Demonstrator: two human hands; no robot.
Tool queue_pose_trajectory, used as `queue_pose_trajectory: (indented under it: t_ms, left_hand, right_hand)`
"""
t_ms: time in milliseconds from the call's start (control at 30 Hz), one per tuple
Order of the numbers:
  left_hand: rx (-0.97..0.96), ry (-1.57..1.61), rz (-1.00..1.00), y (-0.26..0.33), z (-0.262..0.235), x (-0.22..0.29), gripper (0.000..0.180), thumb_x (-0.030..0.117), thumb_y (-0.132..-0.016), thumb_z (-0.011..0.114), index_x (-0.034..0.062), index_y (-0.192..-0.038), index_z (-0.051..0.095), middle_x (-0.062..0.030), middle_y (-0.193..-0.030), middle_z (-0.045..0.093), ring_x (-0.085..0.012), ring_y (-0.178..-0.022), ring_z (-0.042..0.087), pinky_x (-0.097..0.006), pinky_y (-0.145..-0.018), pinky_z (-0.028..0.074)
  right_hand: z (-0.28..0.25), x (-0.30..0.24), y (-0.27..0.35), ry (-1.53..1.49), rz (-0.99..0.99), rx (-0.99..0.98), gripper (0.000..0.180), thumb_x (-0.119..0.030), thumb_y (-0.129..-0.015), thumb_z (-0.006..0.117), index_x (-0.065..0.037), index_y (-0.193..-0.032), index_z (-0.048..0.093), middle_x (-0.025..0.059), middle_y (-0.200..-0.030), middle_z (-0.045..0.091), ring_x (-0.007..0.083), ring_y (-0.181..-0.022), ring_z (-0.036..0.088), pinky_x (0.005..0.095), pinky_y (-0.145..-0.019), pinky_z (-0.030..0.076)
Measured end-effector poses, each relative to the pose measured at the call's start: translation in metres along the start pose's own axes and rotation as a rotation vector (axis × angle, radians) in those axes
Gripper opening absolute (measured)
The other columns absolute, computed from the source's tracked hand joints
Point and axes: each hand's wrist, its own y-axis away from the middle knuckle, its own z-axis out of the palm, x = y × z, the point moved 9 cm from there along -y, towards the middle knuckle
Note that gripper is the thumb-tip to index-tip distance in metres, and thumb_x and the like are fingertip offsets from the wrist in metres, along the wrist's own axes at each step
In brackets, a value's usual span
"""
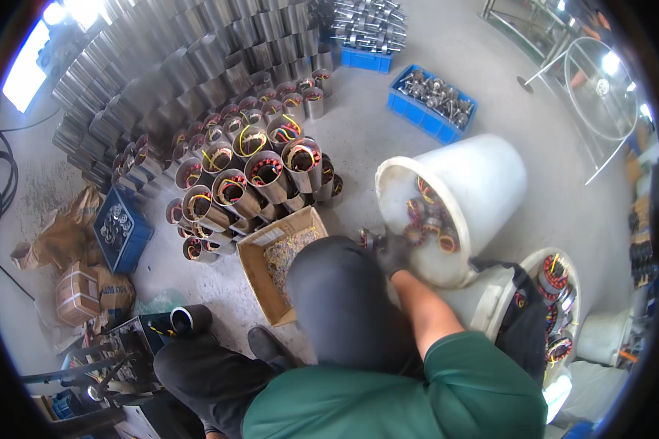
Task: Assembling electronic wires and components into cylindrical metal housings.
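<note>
My right hand (394, 255), in a dark glove, reaches out past my knee to the mouth of a white plastic tub (490, 183) lying on its side. It is closed on a motor stator (371, 239) with a dark core and coloured windings, just outside the rim. Several more stators (430, 212) lie loose inside the tub. Of my left arm only a bit of wrist shows at the lower edge, beside my thigh; the fingers are hidden. A metal cylinder (191, 320) stands on the machine (135, 344) near my left knee.
Metal tubes with wound stators inside (267, 175) stand stacked ahead, backed by a wall of tubes (154, 73). A cardboard box (256, 274) of small scraps sits before my knee. Blue crates (436, 132) hold metal parts. Another tub (575, 293) of stators stands at right.
</note>
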Motion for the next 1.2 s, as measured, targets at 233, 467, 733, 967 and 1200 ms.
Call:
queue_pose_trajectory:
  t_ms: [233, 467, 733, 967, 1200]
  left_hand:
    - [0.139, -0.539, 0.276, -0.008, -0.084, 0.046, 0.037, 0.027, -0.099, 0.052, 0.0047, -0.128, 0.053, -0.0138, -0.12, 0.06, -0.0239, -0.107, 0.06, -0.033, -0.092, 0.05]
    - [0.196, 0.514, 0.089, -0.094, -0.149, 0.154, 0.027, 0.024, -0.097, 0.057, 0.0019, -0.113, 0.061, -0.0017, -0.096, 0.06, -0.0111, -0.083, 0.054, -0.027, -0.073, 0.045]
    - [0.136, 0.913, 0.199, -0.133, -0.133, 0.366, 0.03, 0.024, -0.094, 0.062, 0.0019, -0.114, 0.064, -0.0074, -0.098, 0.067, -0.016, -0.087, 0.065, -0.028, -0.077, 0.051]
    - [-0.156, 0.828, 0.411, -0.123, 0.03, 0.403, 0.02, 0.01, -0.092, 0.064, 0.001, -0.109, 0.064, -0.0083, -0.096, 0.068, -0.0161, -0.089, 0.064, -0.031, -0.081, 0.052]
    - [-0.158, 0.588, 0.522, -0.087, -0.001, 0.434, 0.023, 0.011, -0.091, 0.063, -0.0002, -0.111, 0.064, -0.0127, -0.098, 0.069, -0.0211, -0.092, 0.066, -0.034, -0.086, 0.051]
  right_hand:
    - [0.002, -0.007, -0.021, -0.373, 0.429, -0.061, 0.028, -0.026, -0.085, 0.064, -0.006, -0.103, 0.056, 0.0188, -0.091, 0.067, 0.0353, -0.083, 0.065, 0.0443, -0.078, 0.05]
    - [0.087, 0.056, -0.035, -0.405, 0.541, -0.307, 0.06, -0.043, -0.082, 0.073, 0.0, -0.116, 0.05, 0.0137, -0.096, 0.066, 0.0256, -0.088, 0.066, 0.0348, -0.079, 0.051]
    - [-0.021, -0.026, -0.071, -0.259, 0.473, -0.184, 0.034, -0.028, -0.087, 0.055, -0.011, -0.116, 0.05, 0.0229, -0.1, 0.068, 0.0395, -0.099, 0.066, 0.0499, -0.087, 0.049]
    - [-0.081, -0.04, -0.22, -1.858, 0.205, -0.217, 0.03, -0.004, -0.076, 0.067, -0.011, -0.103, 0.055, 0.0067, -0.083, 0.059, 0.0232, -0.069, 0.06, 0.0366, -0.064, 0.051]
    - [-0.304, -0.299, -0.092, -1.707, -0.122, -0.171, 0.047, 0.004, -0.071, 0.072, -0.009, -0.112, 0.054, 0.0068, -0.094, 0.06, 0.0204, -0.081, 0.066, 0.0337, -0.065, 0.059]
